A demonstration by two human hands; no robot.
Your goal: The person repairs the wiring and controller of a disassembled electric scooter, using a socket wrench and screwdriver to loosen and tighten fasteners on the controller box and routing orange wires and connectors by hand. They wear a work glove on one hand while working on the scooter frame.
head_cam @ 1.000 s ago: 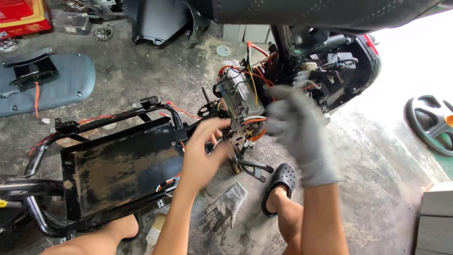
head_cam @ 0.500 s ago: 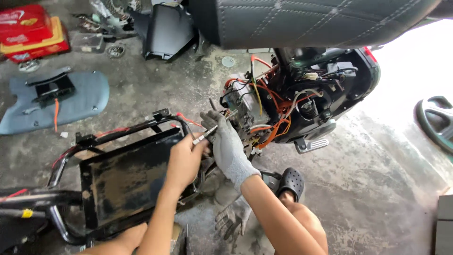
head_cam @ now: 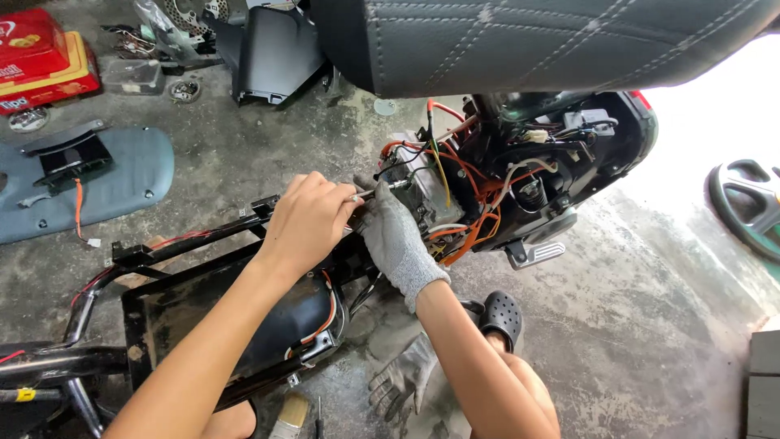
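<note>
My bare left hand [head_cam: 313, 219] is closed around a thin metal tool [head_cam: 380, 190]. The tool's tip points at the grey metal unit [head_cam: 422, 195] in the opened scooter body, among orange, black and yellow wires [head_cam: 463, 223]. My right hand [head_cam: 396, 241] wears a grey glove and presses against the black frame [head_cam: 187, 252] just right of the left hand. Its fingertips reach up to the tool shaft and are partly hidden behind my left hand.
A black quilted seat [head_cam: 528, 41] hangs overhead. On the concrete floor lie a spare grey glove [head_cam: 404, 375], a black clog [head_cam: 500, 315], a brush [head_cam: 288, 415], a grey body panel [head_cam: 97, 183], red boxes [head_cam: 41, 57] and a wheel [head_cam: 747, 207].
My gloved right hand came down and left from the wiring to sit beside my left hand. The left hand stayed on the tool. The view moved closer.
</note>
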